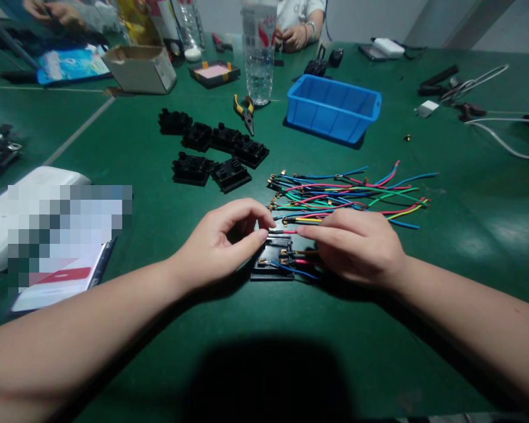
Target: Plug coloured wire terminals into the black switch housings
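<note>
A short red wire with a black sleeve is stretched between my two hands. The thumb and forefinger of my left hand pinch its sleeved end. My right hand pinches the red part, its other fingers curled over further wires. Just below lies a black plastic housing, with a blue wire and other wires with brass terminals across it. Behind my hands a loose bundle of coloured wires is spread out, brass terminals mostly to the left.
Several black housings and yellow-handled pliers lie beyond my left hand. A blue bin, a water bottle and a cardboard box stand further back. At left is a phone. Another person's hands are across the table.
</note>
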`<state>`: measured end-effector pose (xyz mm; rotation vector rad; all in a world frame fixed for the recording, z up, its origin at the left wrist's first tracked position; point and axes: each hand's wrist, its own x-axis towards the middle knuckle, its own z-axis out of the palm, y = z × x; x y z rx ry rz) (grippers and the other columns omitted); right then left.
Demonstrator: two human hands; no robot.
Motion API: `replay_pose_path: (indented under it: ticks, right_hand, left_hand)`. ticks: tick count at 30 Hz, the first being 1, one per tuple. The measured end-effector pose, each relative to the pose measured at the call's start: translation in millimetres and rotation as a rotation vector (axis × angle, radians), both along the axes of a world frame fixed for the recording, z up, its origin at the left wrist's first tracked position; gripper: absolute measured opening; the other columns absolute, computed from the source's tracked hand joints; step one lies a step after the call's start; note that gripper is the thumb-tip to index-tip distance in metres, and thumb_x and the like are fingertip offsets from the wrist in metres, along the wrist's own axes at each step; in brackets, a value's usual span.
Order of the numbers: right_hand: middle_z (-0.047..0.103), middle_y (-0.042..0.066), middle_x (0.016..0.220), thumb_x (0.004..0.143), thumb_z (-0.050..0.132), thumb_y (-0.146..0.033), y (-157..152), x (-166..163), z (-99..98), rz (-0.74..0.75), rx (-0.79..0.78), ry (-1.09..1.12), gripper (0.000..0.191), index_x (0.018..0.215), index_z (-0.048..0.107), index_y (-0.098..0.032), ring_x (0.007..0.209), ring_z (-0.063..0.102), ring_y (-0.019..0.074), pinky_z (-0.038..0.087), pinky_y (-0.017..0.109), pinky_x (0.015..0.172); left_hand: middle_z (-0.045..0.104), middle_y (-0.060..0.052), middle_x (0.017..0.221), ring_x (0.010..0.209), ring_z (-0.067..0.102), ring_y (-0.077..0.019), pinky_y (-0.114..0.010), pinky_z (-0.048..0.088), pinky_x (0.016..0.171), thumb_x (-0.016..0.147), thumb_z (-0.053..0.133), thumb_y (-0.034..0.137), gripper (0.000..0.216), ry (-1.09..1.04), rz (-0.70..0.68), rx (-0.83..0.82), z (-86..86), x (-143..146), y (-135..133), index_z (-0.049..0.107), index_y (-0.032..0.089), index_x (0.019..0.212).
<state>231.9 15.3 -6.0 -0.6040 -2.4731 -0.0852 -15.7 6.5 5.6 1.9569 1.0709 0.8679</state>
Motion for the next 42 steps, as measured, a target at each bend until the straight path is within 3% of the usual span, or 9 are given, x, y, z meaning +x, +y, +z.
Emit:
replay_pose_path:
  ticks: [21, 42]
  right_hand:
    - [0.064, 0.004, 0.075, 0.092, 0.046, -0.015, 2.3, 0.6, -0.3, 0.064, -0.054, -0.055, 0.028, 0.111, 0.066, -0.014, 0.064, 0.053, 0.0139, 0.039, 0.026, 0.056]
    - [0.063, 0.002, 0.069, 0.092, 0.049, -0.017, 1.2, 0.4, 2.6, 0.031, 0.031, -0.087, 0.024, 0.103, 0.07, -0.016, 0.058, 0.05, 0.0131, 0.036, 0.027, 0.052]
  left_hand:
    - [0.06, 0.0, 0.082, 0.075, 0.057, -0.0125, -0.023, 0.046, 0.068, 0.083, 0.053, 0.013, 0.009, 0.023, -0.051, -0.056, 0.6, 1.1, -1.0, 0.058, 0.016, 0.09]
    - [0.061, -0.001, 0.082, 0.073, 0.058, -0.0145, -0.026, 0.047, 0.066, 0.079, 0.055, 0.018, 0.014, 0.024, -0.048, -0.131, 1.5, 2.9, -1.3, 0.057, 0.017, 0.094]
